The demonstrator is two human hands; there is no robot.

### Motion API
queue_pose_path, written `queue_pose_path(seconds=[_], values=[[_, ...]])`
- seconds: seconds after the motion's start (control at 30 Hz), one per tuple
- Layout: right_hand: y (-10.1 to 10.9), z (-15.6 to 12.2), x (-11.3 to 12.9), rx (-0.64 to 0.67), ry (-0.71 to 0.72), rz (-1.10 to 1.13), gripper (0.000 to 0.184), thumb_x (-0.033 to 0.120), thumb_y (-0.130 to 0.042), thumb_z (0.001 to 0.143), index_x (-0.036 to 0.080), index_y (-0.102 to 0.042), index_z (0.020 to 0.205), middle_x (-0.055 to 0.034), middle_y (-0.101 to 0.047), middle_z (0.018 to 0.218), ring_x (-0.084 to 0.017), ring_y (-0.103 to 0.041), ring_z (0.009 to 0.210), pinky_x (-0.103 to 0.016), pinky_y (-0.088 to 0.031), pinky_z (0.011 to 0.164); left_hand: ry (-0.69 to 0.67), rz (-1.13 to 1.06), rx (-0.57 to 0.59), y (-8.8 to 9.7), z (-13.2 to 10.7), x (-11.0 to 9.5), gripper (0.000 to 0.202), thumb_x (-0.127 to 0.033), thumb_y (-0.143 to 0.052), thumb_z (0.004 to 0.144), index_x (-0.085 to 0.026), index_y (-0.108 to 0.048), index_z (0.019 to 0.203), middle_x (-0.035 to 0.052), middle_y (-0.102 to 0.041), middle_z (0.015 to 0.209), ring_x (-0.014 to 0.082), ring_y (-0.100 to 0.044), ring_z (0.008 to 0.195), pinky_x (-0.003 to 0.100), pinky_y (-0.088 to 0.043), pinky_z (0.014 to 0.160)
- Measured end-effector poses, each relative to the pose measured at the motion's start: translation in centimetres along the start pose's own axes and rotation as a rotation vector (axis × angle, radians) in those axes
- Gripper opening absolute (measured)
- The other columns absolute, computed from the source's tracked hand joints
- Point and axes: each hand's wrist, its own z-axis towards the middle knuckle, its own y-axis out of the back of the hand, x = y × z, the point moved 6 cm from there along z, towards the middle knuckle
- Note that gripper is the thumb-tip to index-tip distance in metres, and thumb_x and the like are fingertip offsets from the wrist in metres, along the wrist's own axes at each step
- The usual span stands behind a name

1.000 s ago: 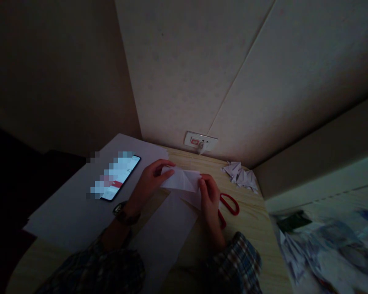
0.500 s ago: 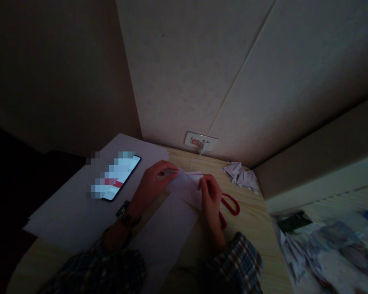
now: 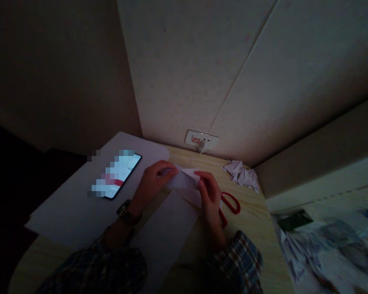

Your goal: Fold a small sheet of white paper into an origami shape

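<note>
A partly folded sheet of white paper (image 3: 183,179) is held up between both hands over the table. My left hand (image 3: 155,178) pinches its left edge, thumb and forefinger together. At its right side, my right hand (image 3: 210,192) grips the sheet between thumb and fingers. The paper's top stands up in a raised fold. Below it, a flat sheet of paper (image 3: 168,228) lies on the table. Scissors with red handles (image 3: 231,203) rest beside my right hand, their blades hidden from view.
A lit phone (image 3: 119,177) lies on a stack of white paper (image 3: 70,212) at the left. Folded paper pieces (image 3: 241,175) sit at the table's back right corner. A wall socket (image 3: 201,139) with a plug is behind. More folded paper (image 3: 294,253) lies lower right, off the table.
The fold at the top of the paper has opened and stands higher. My right fingers have shifted slightly left and spread along the paper's edge. My left hand keeps its pinch.
</note>
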Motion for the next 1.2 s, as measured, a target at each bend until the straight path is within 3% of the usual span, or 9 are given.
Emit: queue_pose_path(seconds=[0.1,0.23,0.47,0.6,0.7,0.87,0.97,1.1,1.2], values=[[-0.1,0.0,-0.1,0.01,0.024,0.023,0.019,0.036,-0.055,0.091,0.025,-0.066,0.101,-0.002,-0.064,0.096,-0.019,-0.058,0.088,-0.031,-0.045,0.077,0.042,0.002,0.008,-0.1,0.0,0.5,0.021,-0.039,-0.066,0.076,-0.019,-0.072,0.077,0.0029,-0.074,0.084,0.0203,-0.065,0.081,0.028,-0.045,0.069],[-0.2,0.2,-0.6,0.011,-0.053,0.007,0.013,0.035,-0.06,0.088,0.024,-0.066,0.091,0.0002,-0.064,0.083,-0.017,-0.057,0.075,-0.029,-0.044,0.07,0.011,0.0,0.034,-0.2,0.0,0.3,0.021,-0.039,-0.065,0.077,-0.019,-0.071,0.079,0.0052,-0.073,0.089,0.022,-0.065,0.086,0.031,-0.048,0.073],[-0.1,0.3,-0.6,-0.028,-0.07,0.051,0.011,0.033,-0.062,0.088,0.023,-0.065,0.085,0.0033,-0.059,0.071,-0.013,-0.052,0.064,-0.025,-0.04,0.061,-0.195,0.163,0.008,0.0,-0.3,-1.5,0.009,-0.028,-0.067,0.078,-0.021,-0.073,0.08,0.0088,-0.068,0.113,0.027,-0.059,0.111,0.044,-0.042,0.103],[-0.1,0.3,-0.6,-0.032,-0.079,0.059,0.012,0.033,-0.062,0.087,0.022,-0.066,0.086,0.0042,-0.057,0.065,-0.013,-0.05,0.06,-0.025,-0.038,0.058,-0.207,0.108,0.131,-0.8,-0.5,-1.8,0.014,-0.026,-0.061,0.084,-0.019,-0.07,0.09,0.0075,-0.071,0.101,0.0237,-0.064,0.099,0.037,-0.05,0.093],[0.0,0.5,-0.6,-0.05,-0.106,0.072,0.014,0.033,-0.061,0.086,0.02,-0.066,0.083,0.0043,-0.056,0.063,-0.012,-0.05,0.058,-0.025,-0.038,0.057,-0.261,0.167,0.183,-1.3,-0.8,-2.2,0.022,-0.026,-0.06,0.086,-0.02,-0.068,0.106,0.0068,-0.07,0.106,0.0233,-0.063,0.101,0.038,-0.049,0.095],[0.4,0.8,-1.2,-0.092,-0.17,0.112,0.016,0.035,-0.064,0.083,0.02,-0.068,0.083,0.004,-0.058,0.064,-0.012,-0.05,0.057,-0.025,-0.04,0.058,-0.45,0.424,0.194,-2.0,-1.5,-2.9,0.056,-0.034,-0.074,0.077,-0.021,-0.058,0.13,0.0111,-0.06,0.128,0.0299,-0.049,0.119,0.048,-0.04,0.106],[0.4,0.8,-1.6,-0.103,-0.177,0.142,0.023,0.041,-0.06,0.086,0.02,-0.069,0.088,0.0032,-0.058,0.064,-0.013,-0.051,0.061,-0.026,-0.04,0.061,-0.428,0.477,0.221,-2.4,-1.4,-2.6,0.06,-0.036,-0.076,0.075,-0.018,-0.058,0.13,0.0131,-0.061,0.124,0.0314,-0.05,0.117,0.05,-0.042,0.104],[0.1,0.4,-1.8,-0.058,-0.164,0.216,0.037,0.048,-0.044,0.094,0.021,-0.068,0.1,0.0024,-0.055,0.065,-0.015,-0.054,0.065,-0.028,-0.041,0.064,-0.314,0.335,0.246,-2.4,-1.2,-2.3,0.049,-0.033,-0.071,0.08,-0.013,-0.061,0.123,0.0133,-0.064,0.118,0.0278,-0.056,0.112,0.044,-0.045,0.102],[0.1,0.3,-1.4,-0.041,-0.126,0.188,0.031,0.044,-0.051,0.091,0.023,-0.066,0.107,0.0016,-0.059,0.074,-0.015,-0.055,0.069,-0.029,-0.042,0.067,-0.226,0.2,0.243,-2.2,-1.0,-2.2,0.044,-0.035,-0.067,0.082,-0.012,-0.062,0.119,0.013,-0.067,0.115,0.0253,-0.061,0.107,0.039,-0.048,0.098]])
